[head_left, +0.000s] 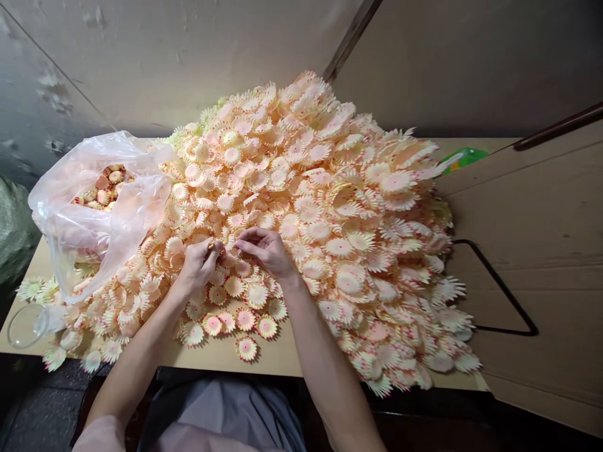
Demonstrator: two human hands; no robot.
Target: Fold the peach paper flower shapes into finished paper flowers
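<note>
A large heap of pale pink and cream artificial flower petal pieces (348, 245) with red-tipped edges covers most of the table. My left hand (200, 260) is in front of the heap, its fingers closed in a pinch on something small that I cannot make out. Close beside it, my right hand (266, 251) has thumb and forefinger pressed together; whatever lies between them is too small to name. Below the hands, several loose petal pieces (245, 319) lie flat on the tabletop (226, 361), pink centres up.
At the left stands a translucent plastic bag (61, 188) holding small curled flower pieces (110, 182). A clear round dish or lid (28, 326) lies at the table's left edge. To the right are a cardboard sheet (541, 263), a black metal bar (504, 289) and a green packet (464, 160).
</note>
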